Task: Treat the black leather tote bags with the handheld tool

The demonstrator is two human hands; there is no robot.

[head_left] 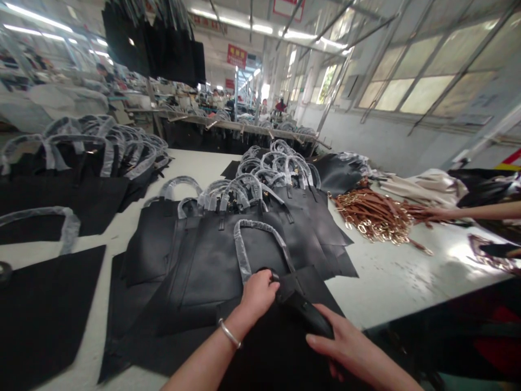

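A black leather bag (211, 260) with a plastic-wrapped handle (260, 239) lies on top of a stack on the white table (386, 282). My left hand (258, 296), a silver bangle on its wrist, is closed on the bag's top edge near the handle base. My right hand (345, 342) rests on a dark folded strap or flap (305, 309) of the same bag, fingers curled over it. What lies under the fingers is hidden.
More black bags with wrapped handles are piled at the left (81, 163) and behind (277, 168). A heap of brown straps with gold clasps (378, 214) lies at the right, where another person's arm (476, 213) reaches in. Workbenches and people fill the background.
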